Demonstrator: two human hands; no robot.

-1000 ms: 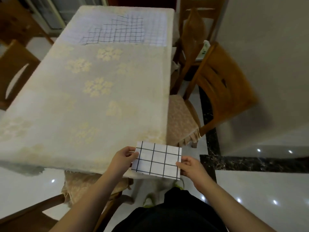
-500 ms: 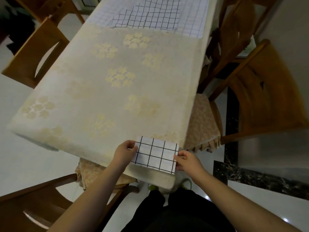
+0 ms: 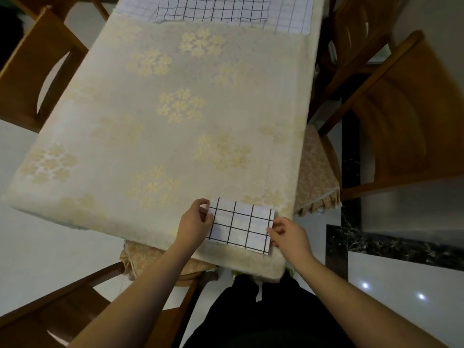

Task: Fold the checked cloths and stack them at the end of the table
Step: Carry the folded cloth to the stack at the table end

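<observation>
The folded checked cloth [image 3: 240, 225] lay over the near right corner of the table [image 3: 175, 116], a small white rectangle with black grid lines, its right edge close to the table's right edge and its near edge close to the near rim; whether it rested flat on the tablecloth or was held just above it could not be told. The left hand [image 3: 194, 223] gripped its left edge, thumb on top and fingers curled at the side; the right hand [image 3: 286, 233] pinched its right edge near the lower corner, fingers curled round the margin. At the far end of the table lay the spread checked cloths [image 3: 226, 8], one with bold black squares over a paler, finer-checked one, reaching nearly to the right edge and cut off by the top of the view. Between the two ran a broad stretch of cream tablecloth with pale flower patterns. Wooden chairs stood close: one [image 3: 37, 71] at the left side, two [image 3: 401, 116] at the right with a cushioned seat just beside the corner, one [image 3: 88, 297] at the near left.
</observation>
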